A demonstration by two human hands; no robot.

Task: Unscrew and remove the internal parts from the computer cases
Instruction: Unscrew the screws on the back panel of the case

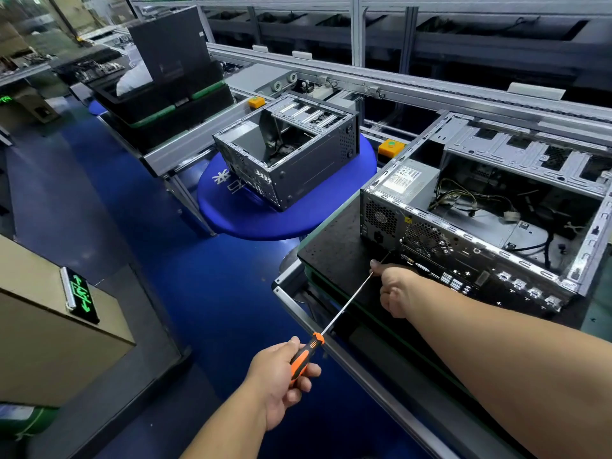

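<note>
While left hand [281,376] grips screwdriver [306,356] and right hand [395,288] pinches its shaft, tip may slip off rear-panel screw of computer case [463,240].

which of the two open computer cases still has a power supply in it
The near case, beside the right hand: its grey labelled power supply and loose cables remain. The far case on the blue round table looks stripped.

1. Tip of the long steel screwdriver shaft [351,294] too small to resolve against the open grey metal computer case [470,246].
2. Case's right end cut by frame edge.
3. Right hand [395,289] fingers hidden; grip unclear.
</note>
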